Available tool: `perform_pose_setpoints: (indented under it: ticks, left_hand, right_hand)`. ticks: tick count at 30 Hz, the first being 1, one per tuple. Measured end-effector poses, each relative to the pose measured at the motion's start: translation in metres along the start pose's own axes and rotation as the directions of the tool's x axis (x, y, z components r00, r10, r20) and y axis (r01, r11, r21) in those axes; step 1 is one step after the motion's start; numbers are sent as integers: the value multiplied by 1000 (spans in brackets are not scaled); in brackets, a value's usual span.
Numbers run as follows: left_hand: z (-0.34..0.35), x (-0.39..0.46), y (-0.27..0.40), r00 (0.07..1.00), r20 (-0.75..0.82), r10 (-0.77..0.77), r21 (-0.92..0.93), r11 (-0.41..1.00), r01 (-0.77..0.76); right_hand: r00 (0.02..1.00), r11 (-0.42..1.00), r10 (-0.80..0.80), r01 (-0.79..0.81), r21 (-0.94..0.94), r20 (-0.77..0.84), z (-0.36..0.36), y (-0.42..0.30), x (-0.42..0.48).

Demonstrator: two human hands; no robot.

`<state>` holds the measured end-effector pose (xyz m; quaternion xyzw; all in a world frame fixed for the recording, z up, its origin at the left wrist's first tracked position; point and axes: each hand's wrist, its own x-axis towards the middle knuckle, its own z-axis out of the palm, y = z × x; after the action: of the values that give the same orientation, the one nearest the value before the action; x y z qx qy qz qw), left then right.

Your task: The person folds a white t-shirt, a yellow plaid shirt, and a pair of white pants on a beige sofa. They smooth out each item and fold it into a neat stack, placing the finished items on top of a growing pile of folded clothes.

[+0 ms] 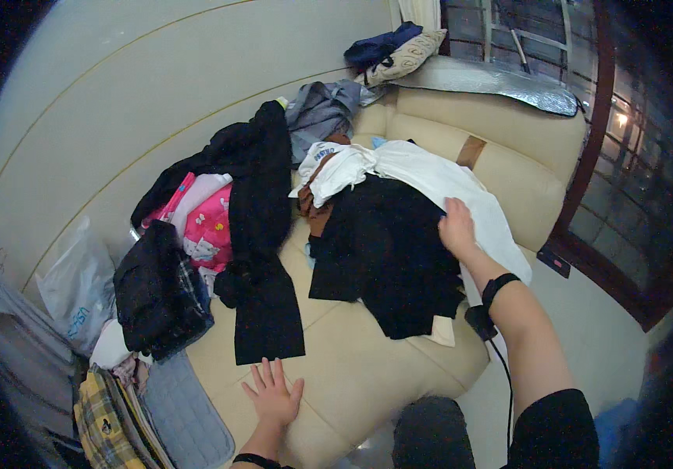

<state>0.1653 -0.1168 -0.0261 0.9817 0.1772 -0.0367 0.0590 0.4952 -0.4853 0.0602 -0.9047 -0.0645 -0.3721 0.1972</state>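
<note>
My left hand (273,394) lies palm down with spread fingers on the cream sofa seat (336,352). Its fingertips are at the hem of a black trouser leg (269,319), part of long black trousers stretching back toward the wall. My right hand (458,228) is at the right edge of a black garment (395,234), where it meets a white cloth (459,182). Whether those fingers pinch fabric is hard to see. Beyond the black garment lie a crumpled white printed shirt (342,167) and some brown fabric (313,205).
At left are a pink patterned garment (207,228), a dark folded bundle (157,293), a plastic bag (81,287), a yellow plaid garment (102,410) and a grey quilted pad (187,410). A silver foil-covered board (488,85) tops the backrest. A cable (509,387) hangs beneath my right forearm.
</note>
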Motion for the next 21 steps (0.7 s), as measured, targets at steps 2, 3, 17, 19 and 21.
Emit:
perform_pose_setpoints:
  ticks: [2, 3, 17, 19, 21]
  left_hand:
    - [0, 0, 0, 1000, 11, 0, 16, 1000, 0]
    - [0, -1, -3, 1000, 13, -4, 19, 1000, 4]
    - [7, -2, -11, 999, 28, -30, -91, 995, 32]
    - [-3, 3, -10, 994, 102, -37, -172, 984, 55]
    - [-10, 8, -32, 955, 291, 56, -596, 792, 135]
  right_hand:
    - [990, 990, 126, -122, -67, 60, 17, 22, 7]
    - [971, 979, 201, -193, -73, 126, 18, 22, 11]
    - [985, 558, -9, -138, 819, 172, -65, -148, -14]
    - [942, 440, -195, -165, 883, 273, -79, -191, -58]
    - [842, 407, -464, -75, 910, 277, -101, -226, -99]
